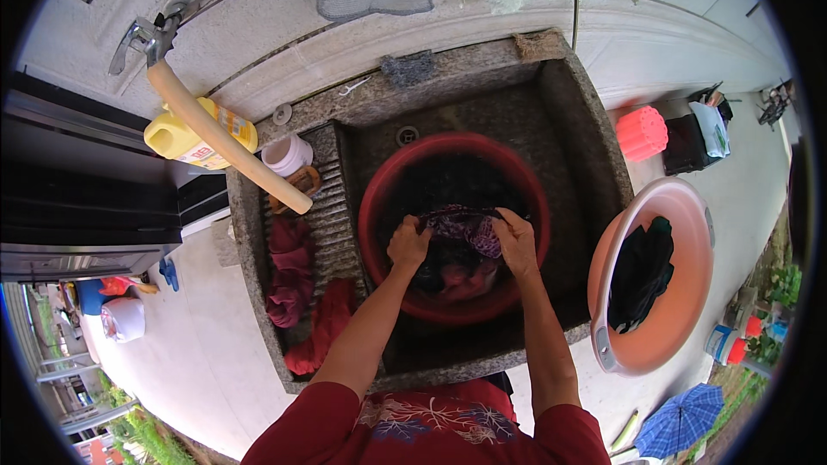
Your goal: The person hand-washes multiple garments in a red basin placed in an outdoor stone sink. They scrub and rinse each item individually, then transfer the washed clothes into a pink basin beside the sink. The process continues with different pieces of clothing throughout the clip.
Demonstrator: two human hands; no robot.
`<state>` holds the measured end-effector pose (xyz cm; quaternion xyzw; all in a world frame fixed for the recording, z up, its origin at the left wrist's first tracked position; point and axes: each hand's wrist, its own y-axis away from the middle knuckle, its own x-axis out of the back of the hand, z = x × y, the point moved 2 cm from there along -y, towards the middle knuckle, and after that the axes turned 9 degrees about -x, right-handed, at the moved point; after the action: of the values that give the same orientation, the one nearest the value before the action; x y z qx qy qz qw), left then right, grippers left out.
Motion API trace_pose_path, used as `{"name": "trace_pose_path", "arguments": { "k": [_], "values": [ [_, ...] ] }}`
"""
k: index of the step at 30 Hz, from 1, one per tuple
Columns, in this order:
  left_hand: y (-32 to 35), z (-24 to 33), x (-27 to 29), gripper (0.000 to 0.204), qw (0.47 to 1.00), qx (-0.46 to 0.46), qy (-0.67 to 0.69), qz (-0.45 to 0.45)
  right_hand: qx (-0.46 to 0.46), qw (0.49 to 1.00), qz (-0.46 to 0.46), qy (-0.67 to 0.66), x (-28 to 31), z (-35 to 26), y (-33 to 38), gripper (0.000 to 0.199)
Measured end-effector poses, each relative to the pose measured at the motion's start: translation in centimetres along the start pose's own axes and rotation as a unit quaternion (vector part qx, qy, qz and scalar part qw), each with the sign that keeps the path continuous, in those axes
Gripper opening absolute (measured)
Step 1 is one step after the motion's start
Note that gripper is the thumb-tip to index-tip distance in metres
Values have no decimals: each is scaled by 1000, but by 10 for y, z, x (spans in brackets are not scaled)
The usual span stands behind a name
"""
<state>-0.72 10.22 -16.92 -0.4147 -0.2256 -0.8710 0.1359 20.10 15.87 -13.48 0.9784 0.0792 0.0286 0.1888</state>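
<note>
Over the red basin (370, 228), we are gripping the patterned cloth (466, 226), left hand (409, 244) and right hand (516, 245) apart, ideally keeping tension even.

A white wall (672, 47) curves across the top of the frame; a dark door (86, 172) stands at the left. Pale floor (185, 353) spreads through the lower left and right, in daylight. Green plants (784, 284) line the far right.
</note>
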Motion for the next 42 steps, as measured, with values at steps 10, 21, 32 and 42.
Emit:
{"name": "trace_pose_path", "arguments": {
  "k": [10,21,32,42],
  "values": [
    [-5,10,61,17,941,-127,238,206,78,959,180,203,18,-43,8,18],
    [17,-15,41,27,824,178,538,11,-113,981,13,155,-10,64,-21,15],
    [10,-5,13,43,559,-103,798,-199,360,907,-122,183,-132,-94,110,24],
    [41,-3,46,27,549,26,815,-183,247,938,40,240,-145,-83,62,27]
  ]
}}
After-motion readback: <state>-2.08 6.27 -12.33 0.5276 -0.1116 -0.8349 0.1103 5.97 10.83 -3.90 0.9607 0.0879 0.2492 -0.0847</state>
